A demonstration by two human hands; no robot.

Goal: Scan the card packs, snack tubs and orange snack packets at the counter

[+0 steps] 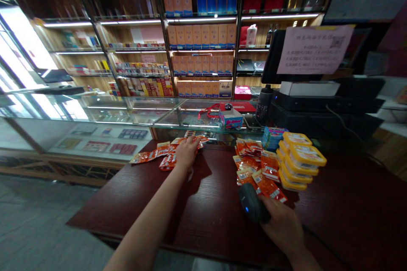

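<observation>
My left hand (187, 152) is at the left pile of orange snack packets (168, 161), its fingers bent over a packet (202, 139) at the pile's back right. The fingertips are partly hidden. In my right hand (282, 224) is a black barcode scanner (251, 203) with a blue light, its head pointing left and its cable trailing to the right. Just beyond the scanner lies a second loose pile of orange packets (249, 161), some overlapping. Yellow-lidded plastic tubs (299, 156) are stacked beside that pile, on its right.
Blue packs (272, 137) are stacked behind the tubs. A glass counter (127, 108) borders the dark wooden table (216, 220), holding a small colourful box (231, 118) and a black bottle (263, 101). A monitor (273, 55) with a paper notice stands right; stocked shelves (202, 51) line the back.
</observation>
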